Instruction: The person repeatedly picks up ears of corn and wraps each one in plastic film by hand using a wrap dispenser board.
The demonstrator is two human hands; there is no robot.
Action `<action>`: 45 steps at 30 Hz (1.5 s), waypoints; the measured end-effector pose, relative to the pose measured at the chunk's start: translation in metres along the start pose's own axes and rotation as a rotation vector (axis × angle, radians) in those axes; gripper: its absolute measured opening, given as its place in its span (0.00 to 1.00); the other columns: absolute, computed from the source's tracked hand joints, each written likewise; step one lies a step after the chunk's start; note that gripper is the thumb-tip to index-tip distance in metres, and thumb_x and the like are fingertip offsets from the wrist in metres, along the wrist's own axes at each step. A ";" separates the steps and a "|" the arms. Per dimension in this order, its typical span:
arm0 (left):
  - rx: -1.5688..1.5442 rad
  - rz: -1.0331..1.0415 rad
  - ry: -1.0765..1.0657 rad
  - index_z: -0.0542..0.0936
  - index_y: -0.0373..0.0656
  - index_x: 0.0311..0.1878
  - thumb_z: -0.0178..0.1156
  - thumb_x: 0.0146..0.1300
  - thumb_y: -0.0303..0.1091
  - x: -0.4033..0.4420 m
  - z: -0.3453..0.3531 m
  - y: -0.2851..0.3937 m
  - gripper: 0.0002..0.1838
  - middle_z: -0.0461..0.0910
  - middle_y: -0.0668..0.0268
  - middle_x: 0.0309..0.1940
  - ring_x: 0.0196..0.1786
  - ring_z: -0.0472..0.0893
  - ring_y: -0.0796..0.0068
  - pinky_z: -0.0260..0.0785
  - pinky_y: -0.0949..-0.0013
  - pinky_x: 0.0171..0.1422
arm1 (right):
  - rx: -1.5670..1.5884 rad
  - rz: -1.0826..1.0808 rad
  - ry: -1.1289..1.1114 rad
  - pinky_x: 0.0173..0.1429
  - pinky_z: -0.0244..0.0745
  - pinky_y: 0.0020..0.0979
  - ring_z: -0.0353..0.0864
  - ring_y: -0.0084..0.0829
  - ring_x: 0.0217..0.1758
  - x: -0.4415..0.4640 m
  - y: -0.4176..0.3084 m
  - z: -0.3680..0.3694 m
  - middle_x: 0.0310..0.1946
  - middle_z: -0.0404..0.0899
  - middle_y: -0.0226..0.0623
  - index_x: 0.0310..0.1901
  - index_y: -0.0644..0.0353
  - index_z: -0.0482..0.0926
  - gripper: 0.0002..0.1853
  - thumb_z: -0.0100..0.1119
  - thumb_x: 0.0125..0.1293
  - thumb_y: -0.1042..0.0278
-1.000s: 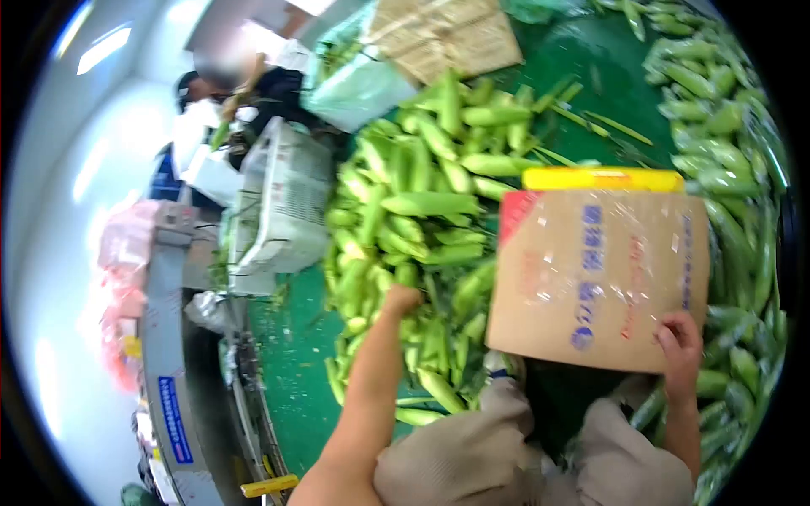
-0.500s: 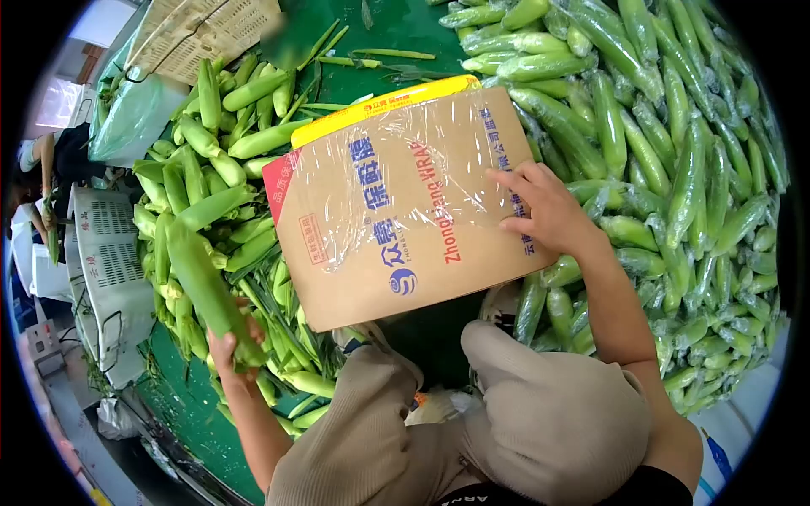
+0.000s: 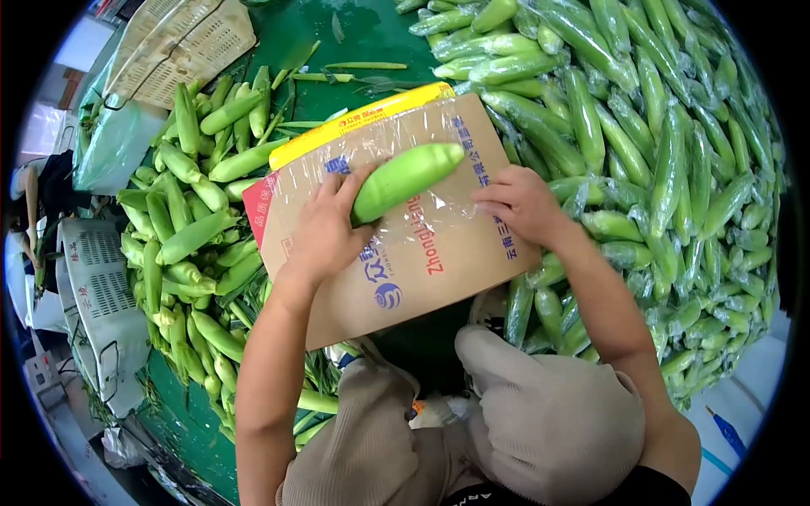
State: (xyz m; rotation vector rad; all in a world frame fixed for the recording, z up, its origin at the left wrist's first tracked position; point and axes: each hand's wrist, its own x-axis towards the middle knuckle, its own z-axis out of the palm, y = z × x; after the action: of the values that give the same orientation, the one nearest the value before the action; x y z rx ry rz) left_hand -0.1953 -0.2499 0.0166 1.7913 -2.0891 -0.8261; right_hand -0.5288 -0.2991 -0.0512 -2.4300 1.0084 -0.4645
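Observation:
A green ear of corn in its husk [image 3: 409, 181] lies over the cardboard box [image 3: 337, 316], its tip pointing right. My left hand [image 3: 333, 228] is closed around the stem end of this ear. Clear plastic wrap [image 3: 451, 215] is stretched across the top of the box, glossy and creased. At the box's right side, my right hand [image 3: 523, 205] has its fingers bent and pinched together at the edge of the wrap. A yellow wrap carton [image 3: 363, 122] runs along the box's far edge.
Unwrapped ears of corn [image 3: 198, 236] are heaped on the left. Film-wrapped ears [image 3: 624, 152] form a large pile on the right. Crates [image 3: 105, 304] stand at far left, with another person's arm [image 3: 32, 202] beyond. Loose leaves [image 3: 367, 66] lie on the green floor.
My left hand has brought the ear of corn from the left heap onto the wrap-covered box. My right hand's spread fingers have drawn together at the wrap's edge.

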 end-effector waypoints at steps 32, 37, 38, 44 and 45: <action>0.244 -0.037 0.366 0.85 0.49 0.58 0.80 0.50 0.41 -0.100 0.011 -0.084 0.30 0.77 0.62 0.40 0.45 0.75 0.59 0.68 0.59 0.56 | -0.273 -0.114 0.124 0.53 0.76 0.46 0.80 0.49 0.50 0.110 -0.033 0.028 0.43 0.81 0.44 0.46 0.60 0.79 0.32 0.79 0.51 0.42; 0.006 -0.232 0.824 0.86 0.44 0.48 0.63 0.69 0.25 -0.107 0.033 -0.097 0.08 0.84 0.61 0.37 0.40 0.81 0.70 0.72 0.65 0.49 | -0.247 -0.138 -0.071 0.52 0.76 0.47 0.80 0.50 0.49 0.101 -0.037 0.004 0.42 0.80 0.46 0.45 0.61 0.78 0.31 0.79 0.52 0.43; -0.160 -0.252 0.920 0.85 0.42 0.49 0.62 0.69 0.23 -0.111 0.038 -0.097 0.09 0.85 0.60 0.41 0.45 0.82 0.68 0.73 0.64 0.53 | -0.246 -0.163 -0.137 0.53 0.76 0.47 0.81 0.50 0.49 0.094 -0.038 0.000 0.42 0.79 0.46 0.45 0.61 0.78 0.31 0.79 0.52 0.44; -0.090 0.096 0.627 0.83 0.39 0.56 0.62 0.70 0.29 -0.118 0.067 -0.031 0.14 0.85 0.57 0.57 0.63 0.83 0.56 0.71 0.55 0.71 | -0.090 -0.119 -0.360 0.60 0.76 0.46 0.80 0.52 0.53 0.052 -0.108 0.019 0.48 0.80 0.46 0.49 0.61 0.79 0.32 0.77 0.54 0.42; 0.158 0.162 0.496 0.83 0.39 0.56 0.64 0.69 0.33 -0.113 0.060 -0.022 0.15 0.84 0.57 0.58 0.63 0.81 0.54 0.69 0.53 0.72 | -0.093 -0.115 -0.369 0.62 0.76 0.45 0.79 0.52 0.54 0.051 -0.115 0.021 0.51 0.80 0.46 0.50 0.61 0.79 0.33 0.76 0.54 0.41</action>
State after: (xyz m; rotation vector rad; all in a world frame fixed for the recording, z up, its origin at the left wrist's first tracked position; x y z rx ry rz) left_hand -0.1876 -0.1279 -0.0263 1.6557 -1.9648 -0.1508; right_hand -0.4195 -0.2586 -0.0008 -2.5384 0.7493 -0.0005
